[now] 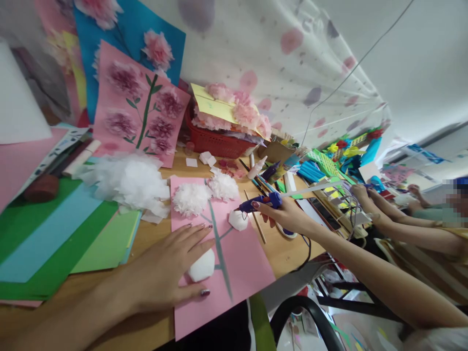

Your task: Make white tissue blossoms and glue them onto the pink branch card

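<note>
A pink sheet of paper (pixel 250 263) lies on the table, with a painted grey-green stem (pixel 218 239) down its middle. My left hand (pixel 171 265) rests on the sheet's left side, fingers spread, around a white disc (pixel 203 265). In my right hand (pixel 287 214) is a blue hot glue gun (pixel 260 202), a long pale glue stick (pixel 310 187) extending behind it. Its nozzle is at the upper edge of another white disc (pixel 239 222); I cannot tell whether they touch. Two fluffy white paper flowers, one on the left (pixel 191 199) and one on the right (pixel 224 185), sit at the sheet's top.
White tissue paper (pixel 127 183) is heaped left of the sheet, above stacked coloured paper (pixel 40 229). Behind stand a pink flower picture (pixel 141 102) and a red basket (pixel 223 144). A wooden stick (pixel 256 222) lies beside the sheet. Another person's hands (pixel 365 197) are at the right.
</note>
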{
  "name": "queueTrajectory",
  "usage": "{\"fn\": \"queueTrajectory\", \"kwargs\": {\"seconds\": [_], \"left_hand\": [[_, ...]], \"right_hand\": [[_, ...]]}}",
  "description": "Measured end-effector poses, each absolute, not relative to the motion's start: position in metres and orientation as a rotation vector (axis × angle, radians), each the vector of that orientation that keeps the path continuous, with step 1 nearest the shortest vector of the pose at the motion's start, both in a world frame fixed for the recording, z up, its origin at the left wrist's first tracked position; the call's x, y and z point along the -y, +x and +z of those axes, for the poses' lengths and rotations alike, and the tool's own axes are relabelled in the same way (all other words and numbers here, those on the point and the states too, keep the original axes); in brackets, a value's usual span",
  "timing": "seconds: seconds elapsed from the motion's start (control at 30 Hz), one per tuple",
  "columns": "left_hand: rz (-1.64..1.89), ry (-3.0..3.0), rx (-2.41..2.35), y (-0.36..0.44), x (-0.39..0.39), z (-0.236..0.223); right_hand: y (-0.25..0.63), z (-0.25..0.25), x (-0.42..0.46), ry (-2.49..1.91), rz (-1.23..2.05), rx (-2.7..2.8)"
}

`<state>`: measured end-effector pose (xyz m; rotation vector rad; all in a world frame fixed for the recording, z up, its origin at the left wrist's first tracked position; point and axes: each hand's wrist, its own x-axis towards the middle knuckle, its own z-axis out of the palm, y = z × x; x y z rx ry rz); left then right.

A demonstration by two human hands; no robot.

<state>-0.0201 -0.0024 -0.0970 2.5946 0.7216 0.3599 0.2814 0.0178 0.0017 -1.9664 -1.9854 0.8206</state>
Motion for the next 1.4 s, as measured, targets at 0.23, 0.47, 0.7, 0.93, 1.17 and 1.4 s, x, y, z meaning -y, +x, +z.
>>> {"fn": "queueTrajectory", "kwargs": {"seconds": [0.23,0.47,0.7,0.93,1.17,1.4], "left_hand": [[0.338,2.597,-0.725,-0.02,0.004,-0.095],[0.394,2.572,-0.725,-0.02,0.004,-0.094],[0.354,2.542,-0.734,-0.019,0.004,-0.093],[0.328,2.533,-0.742,-0.018,0.005,-0.089],[0.27,2.551,-0.755,-0.018,0.006,-0.085],[0.288,2.549,-0.751,-0.017,0.005,-0.085]], "right_hand": [[0.276,0.009,-0.015,-1.961,0.803,2.063],[0.274,0.005,-0.018,-1.962,0.789,2.058],[0.269,0.011,-0.017,-2.023,0.737,2.122],[0.265,0.01,-0.016,-2.055,0.785,2.09],[0.267,0.01,-0.016,-2.021,0.795,2.14],[0.264,0.01,-0.015,-2.027,0.792,2.182]]}}
